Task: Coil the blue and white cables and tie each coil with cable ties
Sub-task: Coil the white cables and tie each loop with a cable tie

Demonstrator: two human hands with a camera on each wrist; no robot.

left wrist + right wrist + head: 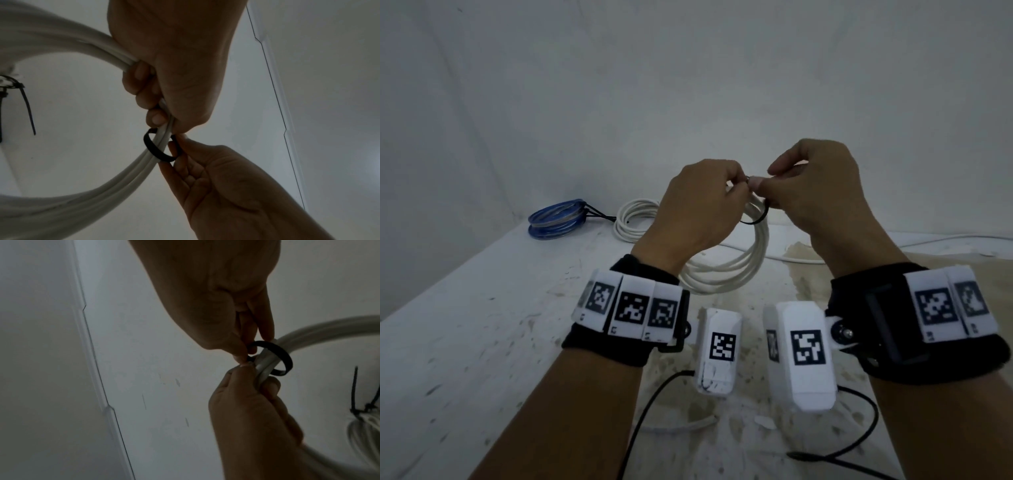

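Between the hands, raised off the surface, the left hand grips the white coil to bunch its strands while the right hand pinches a black cable tie looped round them, probably threading its tip. Beyond the left hand lies the blue coil, already tied.

Both forearms are bare, each wrist wrapped in a black fabric band carrying a row of white blocks printed with black-and-white square code markers. A white box-shaped camera housing, marked with one such code, hangs inward from each band. A black cable trails from each housing.
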